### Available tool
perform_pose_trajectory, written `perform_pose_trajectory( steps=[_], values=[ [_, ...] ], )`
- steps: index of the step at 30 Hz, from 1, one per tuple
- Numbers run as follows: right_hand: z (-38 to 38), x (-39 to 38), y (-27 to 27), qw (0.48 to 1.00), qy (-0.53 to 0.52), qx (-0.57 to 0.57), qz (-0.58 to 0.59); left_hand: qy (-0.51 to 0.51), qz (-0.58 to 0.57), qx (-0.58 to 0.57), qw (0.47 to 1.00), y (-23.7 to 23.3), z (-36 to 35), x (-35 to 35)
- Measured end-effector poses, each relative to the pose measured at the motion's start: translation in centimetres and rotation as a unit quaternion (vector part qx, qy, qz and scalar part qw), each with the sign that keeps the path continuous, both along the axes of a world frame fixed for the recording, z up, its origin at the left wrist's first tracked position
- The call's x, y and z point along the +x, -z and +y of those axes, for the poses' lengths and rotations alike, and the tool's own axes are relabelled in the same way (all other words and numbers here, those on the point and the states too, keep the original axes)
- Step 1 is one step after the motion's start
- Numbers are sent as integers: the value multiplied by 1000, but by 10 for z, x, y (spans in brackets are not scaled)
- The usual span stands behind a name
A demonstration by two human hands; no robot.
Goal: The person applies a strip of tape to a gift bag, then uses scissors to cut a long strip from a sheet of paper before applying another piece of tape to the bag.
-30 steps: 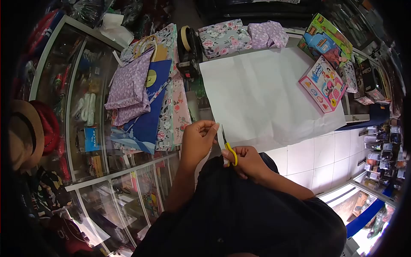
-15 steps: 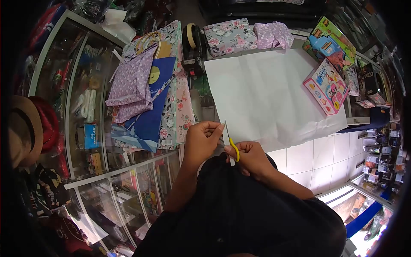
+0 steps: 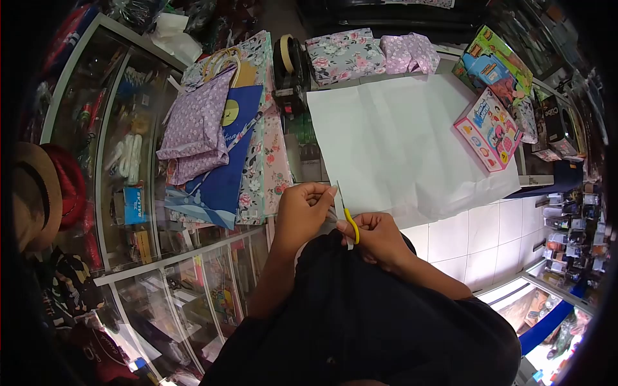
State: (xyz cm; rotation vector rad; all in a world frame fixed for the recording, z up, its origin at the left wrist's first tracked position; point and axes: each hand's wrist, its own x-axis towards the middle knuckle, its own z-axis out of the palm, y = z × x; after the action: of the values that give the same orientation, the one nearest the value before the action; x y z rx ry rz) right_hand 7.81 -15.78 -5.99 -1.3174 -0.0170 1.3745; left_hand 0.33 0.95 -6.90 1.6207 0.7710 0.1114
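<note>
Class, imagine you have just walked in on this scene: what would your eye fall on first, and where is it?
The big white sheet of paper spread across the middle of the glass counter stands out most. At its near edge the right hand holds yellow-handled scissors while the left hand pinches the paper. Bright toy boxes lie at the sheet's right, patterned gift bags at its left.
</note>
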Motion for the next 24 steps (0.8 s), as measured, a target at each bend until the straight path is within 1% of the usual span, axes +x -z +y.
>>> perform_pose_trajectory(
  steps=[14,17,19,20,22,24],
  values=[
    [-2,0,-3,999,6,-36,-17,-7,-19,-3,1000,5,0,-1],
    [-1,1,-7,999,8,-39,-3,-8,-12,-12,1000,5,1,0],
    [0,2,-8,999,-26,-38,-16,0,-10,-4,1000,1,3,4],
    [1,3,-9,999,-27,-40,-16,-2,-11,-6,1000,-2,5,7],
    [2,4,-13,997,-40,-55,-23,18,22,36,999,-8,10,14],
    [1,3,-12,998,-38,-48,-21,7,15,38,999,-5,14,19]
  ],
)
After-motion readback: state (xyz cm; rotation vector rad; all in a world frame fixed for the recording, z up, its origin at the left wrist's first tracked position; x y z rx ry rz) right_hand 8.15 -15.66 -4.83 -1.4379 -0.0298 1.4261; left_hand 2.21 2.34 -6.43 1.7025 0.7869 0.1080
